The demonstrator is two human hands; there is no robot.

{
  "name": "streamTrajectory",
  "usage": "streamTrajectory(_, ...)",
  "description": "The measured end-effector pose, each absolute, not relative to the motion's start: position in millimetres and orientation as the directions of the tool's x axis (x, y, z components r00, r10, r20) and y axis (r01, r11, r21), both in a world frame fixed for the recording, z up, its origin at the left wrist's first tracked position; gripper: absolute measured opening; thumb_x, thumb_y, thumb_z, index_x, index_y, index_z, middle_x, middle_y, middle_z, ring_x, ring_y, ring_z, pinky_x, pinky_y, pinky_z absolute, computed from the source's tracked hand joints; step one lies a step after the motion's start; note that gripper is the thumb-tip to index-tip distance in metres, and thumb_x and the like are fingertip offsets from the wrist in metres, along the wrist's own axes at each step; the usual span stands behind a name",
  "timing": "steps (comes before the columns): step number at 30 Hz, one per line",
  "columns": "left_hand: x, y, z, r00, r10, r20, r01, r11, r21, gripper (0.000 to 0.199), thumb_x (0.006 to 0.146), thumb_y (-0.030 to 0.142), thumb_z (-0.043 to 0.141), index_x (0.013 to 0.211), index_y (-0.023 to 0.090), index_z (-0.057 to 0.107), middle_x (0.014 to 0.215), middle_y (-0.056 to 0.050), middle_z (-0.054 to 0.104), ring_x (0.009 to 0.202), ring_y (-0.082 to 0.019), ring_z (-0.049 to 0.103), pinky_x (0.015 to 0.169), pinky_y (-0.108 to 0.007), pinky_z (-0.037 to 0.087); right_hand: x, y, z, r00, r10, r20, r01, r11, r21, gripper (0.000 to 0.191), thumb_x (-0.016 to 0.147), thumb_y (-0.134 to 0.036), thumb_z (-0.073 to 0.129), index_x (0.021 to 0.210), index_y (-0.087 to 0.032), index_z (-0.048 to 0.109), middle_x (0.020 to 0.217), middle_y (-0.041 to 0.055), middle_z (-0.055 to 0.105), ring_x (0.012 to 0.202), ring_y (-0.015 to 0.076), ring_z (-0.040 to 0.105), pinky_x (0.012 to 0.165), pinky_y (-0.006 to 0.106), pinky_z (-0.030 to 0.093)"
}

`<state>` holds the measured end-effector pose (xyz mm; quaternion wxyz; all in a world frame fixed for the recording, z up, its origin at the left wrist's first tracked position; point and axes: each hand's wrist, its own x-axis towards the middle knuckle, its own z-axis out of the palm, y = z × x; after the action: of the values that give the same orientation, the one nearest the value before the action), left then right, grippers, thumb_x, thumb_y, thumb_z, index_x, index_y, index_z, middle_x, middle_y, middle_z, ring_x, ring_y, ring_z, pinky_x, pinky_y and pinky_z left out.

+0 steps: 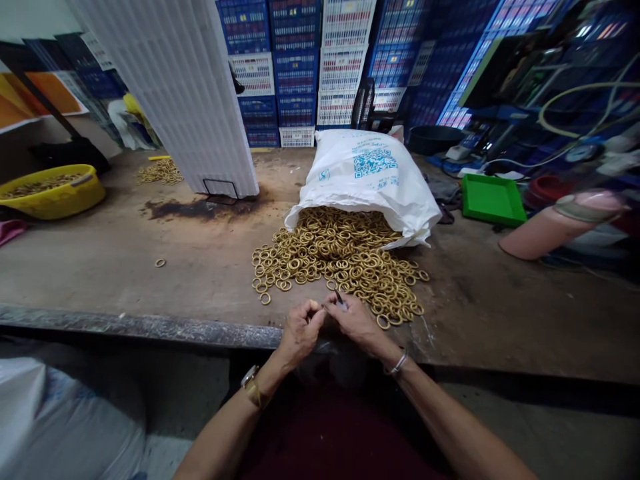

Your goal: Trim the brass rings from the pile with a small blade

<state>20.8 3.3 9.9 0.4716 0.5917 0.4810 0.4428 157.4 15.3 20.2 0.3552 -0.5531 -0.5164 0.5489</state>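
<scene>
At the table's front edge, my left hand (301,328) is closed in a pinch, and its fingers hide what they hold. Right beside it, with fingertips almost meeting, my right hand (357,323) is closed on a small dark-tipped tool (340,299), its point sticking up past the fingers. A heap of brass-coloured rings (345,257) spreads on the table just beyond both hands. The heap spills from the mouth of a white woven sack (370,167) lying on its side. One loose ring (160,263) lies apart, to the left.
A yellow basin (55,193) of rings stands at far left, with a smaller ring pile (160,171) near a tall white panel (185,93). On the right are a green tray (493,199) and a pink bottle (555,227). Stacked blue and white crates (295,80) line the back.
</scene>
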Motion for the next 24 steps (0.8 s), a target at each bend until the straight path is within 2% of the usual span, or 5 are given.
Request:
streamTrajectory(3,19.2,2.7,12.6,0.176,0.982,-0.062,0.016,0.060,0.998,0.027,0.074,0.039,0.053,0.064,0.015,0.049,0.053,0.006,0.039,0.047,-0.005,0.032,0.046,-0.018,0.028,155.9,13.6,17.7,-0.166,0.932,-0.322,0.036,-0.321,-0.946,0.024,0.069,-0.042,0.053,0.074,-0.020,0.044,0.047,-0.0106,0.038,0.031,0.0025,0.028,0.029,0.015,0.021)
streamTrajectory(6,17.5,0.3,13.6,0.289,0.930,-0.225,-0.150,0.276,0.949,0.029,0.074,0.044,0.053,0.080,0.016,0.049,0.051,0.008,0.040,0.037,-0.002,0.025,0.038,-0.017,0.018,155.7,12.4,14.7,-0.230,0.902,-0.364,-0.140,-0.401,-0.905,0.030,0.068,-0.045,0.054,0.077,-0.021,0.039,0.049,-0.0114,0.039,0.030,0.0021,0.026,0.028,0.014,0.018)
streamTrajectory(8,17.5,-1.9,13.0,0.351,0.900,-0.260,-0.228,0.351,0.908,0.032,0.073,0.045,0.054,0.087,0.017,0.047,0.053,0.008,0.043,0.034,-0.001,0.022,0.036,-0.017,0.014,155.6,12.2,13.5,-0.256,0.896,-0.363,-0.182,-0.414,-0.892,0.031,0.068,-0.046,0.055,0.078,-0.021,0.040,0.049,-0.0113,0.040,0.030,0.0018,0.026,0.028,0.014,0.019)
streamTrajectory(17,23.3,-3.8,11.4,0.349,0.902,-0.253,-0.275,0.357,0.893,0.031,0.072,0.044,0.056,0.078,0.017,0.043,0.061,0.004,0.053,0.035,0.000,0.027,0.034,-0.015,0.015,154.3,13.6,12.7,-0.158,0.947,-0.280,0.095,-0.267,-0.959,0.028,0.070,-0.045,0.051,0.074,-0.017,0.050,0.042,-0.0077,0.046,0.030,0.0035,0.031,0.030,0.015,0.022)
streamTrajectory(24,24.5,-4.1,4.1,0.374,0.887,-0.273,-0.337,0.404,0.851,0.030,0.070,0.043,0.059,0.079,0.017,0.046,0.064,0.004,0.051,0.036,0.000,0.028,0.035,-0.015,0.013,157.0,14.6,12.4,-0.141,0.960,-0.241,0.112,-0.226,-0.968,0.024,0.069,-0.040,0.053,0.073,-0.017,0.051,0.042,-0.0073,0.046,0.033,0.0041,0.033,0.033,0.016,0.024)
